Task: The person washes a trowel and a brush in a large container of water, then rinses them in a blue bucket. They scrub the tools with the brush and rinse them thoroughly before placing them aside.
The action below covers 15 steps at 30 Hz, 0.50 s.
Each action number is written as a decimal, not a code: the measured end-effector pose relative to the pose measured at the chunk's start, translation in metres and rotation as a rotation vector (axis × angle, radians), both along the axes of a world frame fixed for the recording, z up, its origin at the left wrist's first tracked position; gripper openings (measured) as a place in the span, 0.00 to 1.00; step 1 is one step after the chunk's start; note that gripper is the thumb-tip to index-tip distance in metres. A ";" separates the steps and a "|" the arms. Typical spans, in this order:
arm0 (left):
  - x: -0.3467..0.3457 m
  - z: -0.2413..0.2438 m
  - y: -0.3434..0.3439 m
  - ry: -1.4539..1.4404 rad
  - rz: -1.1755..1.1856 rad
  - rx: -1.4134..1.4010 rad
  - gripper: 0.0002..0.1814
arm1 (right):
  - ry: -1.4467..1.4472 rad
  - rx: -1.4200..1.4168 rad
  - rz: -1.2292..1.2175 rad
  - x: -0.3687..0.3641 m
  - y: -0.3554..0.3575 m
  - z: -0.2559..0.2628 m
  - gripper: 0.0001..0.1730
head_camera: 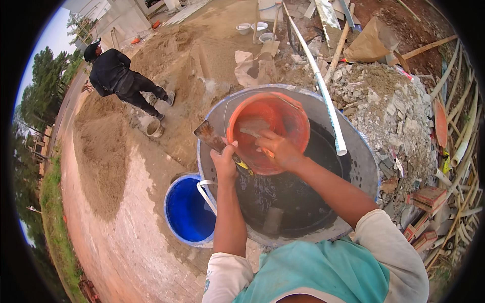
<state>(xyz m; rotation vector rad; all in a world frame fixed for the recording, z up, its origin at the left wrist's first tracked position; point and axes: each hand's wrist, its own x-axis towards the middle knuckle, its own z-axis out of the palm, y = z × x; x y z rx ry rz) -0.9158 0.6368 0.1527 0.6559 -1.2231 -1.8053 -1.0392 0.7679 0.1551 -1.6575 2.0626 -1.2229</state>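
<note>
My left hand [225, 161] grips a scraper [212, 137] with a wide, rust-stained blade and a black and yellow handle. Its blade points up and left, beside the rim of an orange plastic bucket [305, 125]. Inside the bucket's mouth is my right hand [278, 149], fingers bent. A grey streak or flat piece shows near these fingers, and a small bright orange patch lies at them; whether they hold something is unclear. The tilted bucket is over a large round tub [360, 166] of dark water [288, 204], its wire handle hanging loose at the left.
A blue water-holding bucket [170, 212] stands left of the tub. A white PVC pipe [329, 110] crosses the tub's right rim. Rubble [398, 110] and bamboo poles [464, 132] lie right. Beyond the sand pile [102, 151] side, a person [117, 75] in dark clothes stands facing away.
</note>
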 end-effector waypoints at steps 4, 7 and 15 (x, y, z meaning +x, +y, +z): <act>0.004 -0.002 -0.004 0.014 -0.033 0.022 0.06 | 0.010 0.032 0.166 -0.005 0.011 -0.024 0.08; 0.001 -0.011 -0.009 -0.072 0.005 -0.027 0.07 | 0.008 -0.069 0.087 -0.003 0.006 -0.020 0.08; -0.001 -0.002 0.005 -0.140 -0.025 -0.135 0.07 | -0.229 0.010 -0.460 -0.010 -0.001 -0.019 0.11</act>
